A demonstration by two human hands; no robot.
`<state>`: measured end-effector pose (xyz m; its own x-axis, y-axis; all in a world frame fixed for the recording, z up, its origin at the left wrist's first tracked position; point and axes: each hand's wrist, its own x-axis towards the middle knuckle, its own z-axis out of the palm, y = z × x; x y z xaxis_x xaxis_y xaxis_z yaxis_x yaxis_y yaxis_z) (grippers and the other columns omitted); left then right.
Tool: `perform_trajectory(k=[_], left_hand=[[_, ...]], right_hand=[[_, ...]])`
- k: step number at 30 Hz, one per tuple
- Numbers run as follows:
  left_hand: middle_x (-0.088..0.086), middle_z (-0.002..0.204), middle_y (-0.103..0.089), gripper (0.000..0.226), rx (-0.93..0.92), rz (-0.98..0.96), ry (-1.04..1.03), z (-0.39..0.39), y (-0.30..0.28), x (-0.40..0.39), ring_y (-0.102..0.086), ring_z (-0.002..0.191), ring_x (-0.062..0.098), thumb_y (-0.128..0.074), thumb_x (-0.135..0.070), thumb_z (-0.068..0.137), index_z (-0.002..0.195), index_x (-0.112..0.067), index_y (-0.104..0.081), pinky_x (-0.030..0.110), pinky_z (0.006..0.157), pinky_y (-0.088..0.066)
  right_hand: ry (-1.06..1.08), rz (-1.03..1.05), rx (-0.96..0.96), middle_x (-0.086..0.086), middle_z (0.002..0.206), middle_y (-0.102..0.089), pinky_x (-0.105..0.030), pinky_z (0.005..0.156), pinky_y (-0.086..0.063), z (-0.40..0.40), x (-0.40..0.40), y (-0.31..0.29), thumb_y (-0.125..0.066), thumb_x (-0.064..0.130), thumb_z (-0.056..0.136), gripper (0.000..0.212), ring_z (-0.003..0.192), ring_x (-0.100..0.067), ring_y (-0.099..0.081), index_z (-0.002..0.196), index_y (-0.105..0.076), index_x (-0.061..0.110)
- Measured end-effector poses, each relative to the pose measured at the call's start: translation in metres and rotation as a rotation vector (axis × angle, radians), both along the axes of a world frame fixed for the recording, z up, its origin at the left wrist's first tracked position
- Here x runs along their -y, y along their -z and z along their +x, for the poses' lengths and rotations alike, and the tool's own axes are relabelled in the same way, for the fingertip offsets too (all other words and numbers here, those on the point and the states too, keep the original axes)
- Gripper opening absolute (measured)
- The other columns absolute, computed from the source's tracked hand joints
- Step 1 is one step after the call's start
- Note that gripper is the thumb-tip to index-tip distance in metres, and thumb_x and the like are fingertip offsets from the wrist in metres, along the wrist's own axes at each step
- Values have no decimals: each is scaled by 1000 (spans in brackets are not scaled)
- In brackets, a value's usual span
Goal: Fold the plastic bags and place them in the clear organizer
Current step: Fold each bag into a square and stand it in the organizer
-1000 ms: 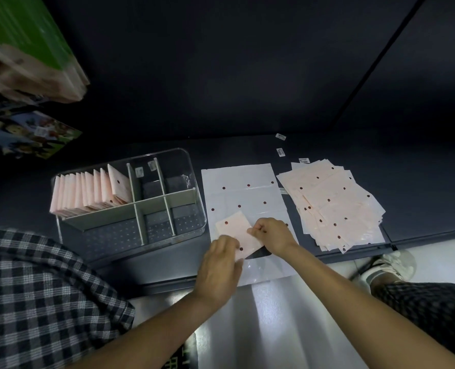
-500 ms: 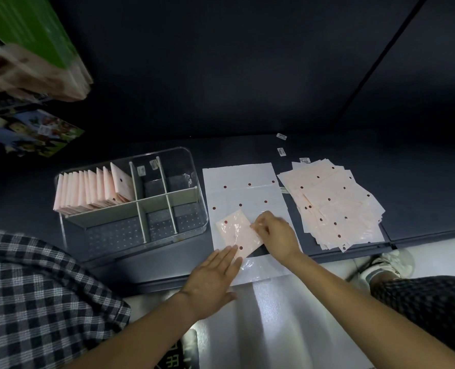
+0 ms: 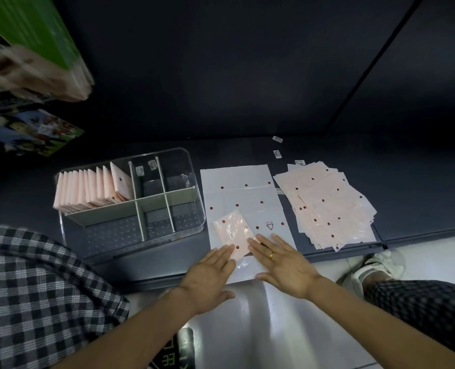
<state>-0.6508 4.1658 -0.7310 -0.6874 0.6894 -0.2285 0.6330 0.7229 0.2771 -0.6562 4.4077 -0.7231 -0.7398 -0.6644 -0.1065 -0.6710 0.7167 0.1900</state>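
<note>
1. Head view: a small folded pink bag (image 3: 233,233) lies on a flat white dotted bag (image 3: 243,198) spread on the dark counter (image 3: 407,203), near the counter's front edge.
2. The left hand (image 3: 207,275) lies flat, fingers (image 3: 225,255) straight and close together, their tips touching the folded bag's near-left edge.
3. The right hand (image 3: 283,263) is also flat, fingers (image 3: 258,245) straight and slightly spread, tips at the folded bag's near-right corner; a gold ring (image 3: 272,254) sits on one finger.
4. Neither hand pinches anything.
5. The clear organizer (image 3: 194,209) stands just left of the white bag; its back-left compartment holds a row of folded pink bags (image 3: 93,189) standing on edge. Whether its other compartments hold anything I cannot tell.
6. A loose pile of unfolded pink bags (image 3: 324,203) lies to the right of the white bag.
7. The folded bag lies tilted, its long axis running from far-left to near-right.
</note>
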Motion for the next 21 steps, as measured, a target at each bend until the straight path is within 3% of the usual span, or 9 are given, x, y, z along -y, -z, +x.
perform_trajectory(k=[3,8,12,15,17,21], left_hand=[[9,158,13,69,20,29,6,-1,-1,3,12,146,18,-42,-53,94,145,-10,-22,25,113,14],[6,159,9,63,34,58,0,-4,-1,4,8,147,17,-43,-52,94,141,-14,-28,25,116,9],[2,160,1,57,41,93,-20,-8,-2,7,-3,147,14,-43,-52,94,138,-17,-33,25,117,3],[-2,160,-5,58,55,120,-51,-11,-1,8,-10,145,13,-43,-53,93,139,-19,-33,27,119,-7],[-4,159,-9,57,61,139,-74,-12,-1,6,-13,144,12,-44,-53,93,139,-21,-34,27,117,-12],[-5,157,-18,59,85,180,-125,-16,-1,3,-19,142,11,-48,-51,92,140,-20,-33,25,114,-16]], right_hand=[[42,-4,-1,1,144,-44,-42,109,-35,-2,-9,-9,-33,53,92,60,134,-18,-41,135,-51,14],[122,-242,-72,0,131,-59,-43,100,-43,-11,3,-11,-71,37,80,47,120,-21,-56,118,-65,11],[146,-396,-72,0,106,-71,-27,76,-57,-20,22,-8,-87,24,63,36,94,-16,-69,95,-74,15],[48,-393,-52,-3,93,-73,-24,61,-58,-27,26,-5,-90,15,56,31,82,-17,-70,83,-74,13],[-26,-341,-45,-3,87,-72,-23,55,-56,-32,25,-8,-91,10,48,38,76,-17,-69,81,-73,12],[-158,-210,-28,-3,89,-71,-24,55,-56,-40,20,-15,-89,5,41,60,76,-17,-68,99,-73,10]])
